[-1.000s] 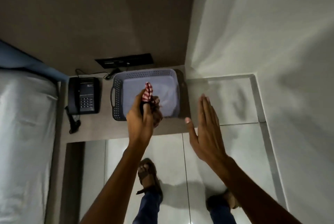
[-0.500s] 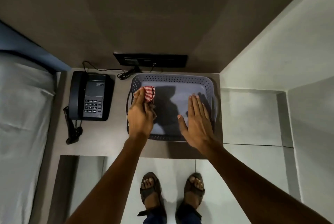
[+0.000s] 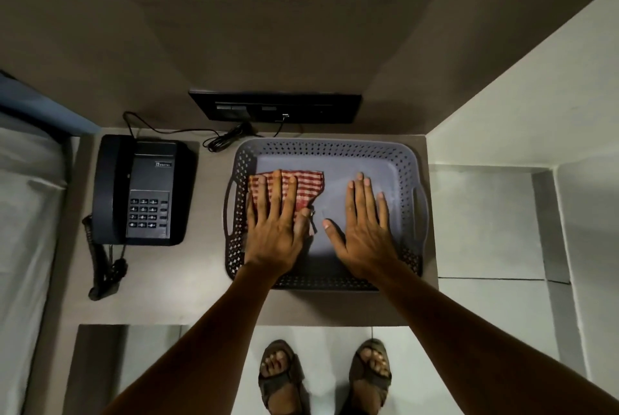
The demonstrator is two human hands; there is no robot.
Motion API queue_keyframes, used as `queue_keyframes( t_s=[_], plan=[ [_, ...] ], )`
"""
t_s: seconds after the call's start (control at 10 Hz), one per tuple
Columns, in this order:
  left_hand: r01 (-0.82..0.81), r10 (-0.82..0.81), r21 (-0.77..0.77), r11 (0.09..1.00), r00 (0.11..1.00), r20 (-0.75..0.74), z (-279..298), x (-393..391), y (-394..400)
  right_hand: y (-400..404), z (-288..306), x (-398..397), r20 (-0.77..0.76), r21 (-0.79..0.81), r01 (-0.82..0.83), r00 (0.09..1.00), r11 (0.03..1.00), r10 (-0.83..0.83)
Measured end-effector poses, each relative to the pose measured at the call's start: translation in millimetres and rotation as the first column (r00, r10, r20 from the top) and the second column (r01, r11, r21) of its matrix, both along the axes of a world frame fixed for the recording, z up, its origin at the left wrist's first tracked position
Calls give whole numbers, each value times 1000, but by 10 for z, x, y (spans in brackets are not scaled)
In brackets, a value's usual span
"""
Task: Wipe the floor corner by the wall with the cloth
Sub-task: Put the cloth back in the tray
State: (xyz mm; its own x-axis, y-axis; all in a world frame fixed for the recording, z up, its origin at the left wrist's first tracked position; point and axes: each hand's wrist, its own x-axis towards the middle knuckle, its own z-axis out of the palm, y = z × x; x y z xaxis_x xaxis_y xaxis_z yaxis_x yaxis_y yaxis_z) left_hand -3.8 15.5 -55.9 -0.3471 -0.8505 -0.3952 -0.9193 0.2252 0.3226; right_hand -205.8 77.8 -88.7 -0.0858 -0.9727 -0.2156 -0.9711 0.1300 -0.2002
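Here I had both hands flat in the grey perforated plastic tray (image 3: 326, 148) on the bedside shelf. My left hand (image 3: 273, 217), fingers spread, pressed the red-and-white checked cloth (image 3: 306, 185) onto the tray's left part; my right hand (image 3: 365, 220) lay open and empty on bare tray floor. Nothing else sat in it. I judged wiping not begun: next I needed to gather the cloth and reach the tiled floor corner (image 3: 539, 176) at far right.
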Motion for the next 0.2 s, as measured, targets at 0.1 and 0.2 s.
queue_keyframes(
  t_s=[0.1, 0.2],
  plan=[
    [12, -12, -6, 1000, 1000, -22, 2, 13, 6, 6, 82, -13, 58, -33, 23, 998, 999, -21],
    [-28, 12, -108, 994, 990, -142, 188, -9, 33, -26, 347, 60, 145, -53, 104, 985, 993, -96]
  ],
)
